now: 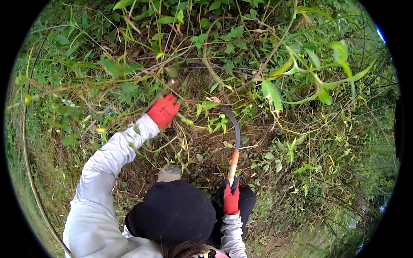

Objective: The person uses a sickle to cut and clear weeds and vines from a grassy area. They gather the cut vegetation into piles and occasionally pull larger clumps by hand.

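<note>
My right hand (231, 198), in a red and black glove, grips a sickle (233, 165) low in front of my right knee. Its handle is pale wood with an orange collar. The dark curved blade (236, 129) arcs up and to the left, its tip among stems and leaves. Further out to the left, my left hand (164, 112) wears a red glove and reaches into the weeds. Its fingers are curled in, closed around thin plant stems (185, 121), though leaves and blur partly hide the grip.
Tangled green vines (142, 73) and weeds spread ahead and to both sides. A leafy stem (318, 81) hangs close at the upper right. Dry brown litter (206, 144) covers the ground before me. A long thin stalk (26, 142) bends along the left side. My shoe (169, 173) shows below.
</note>
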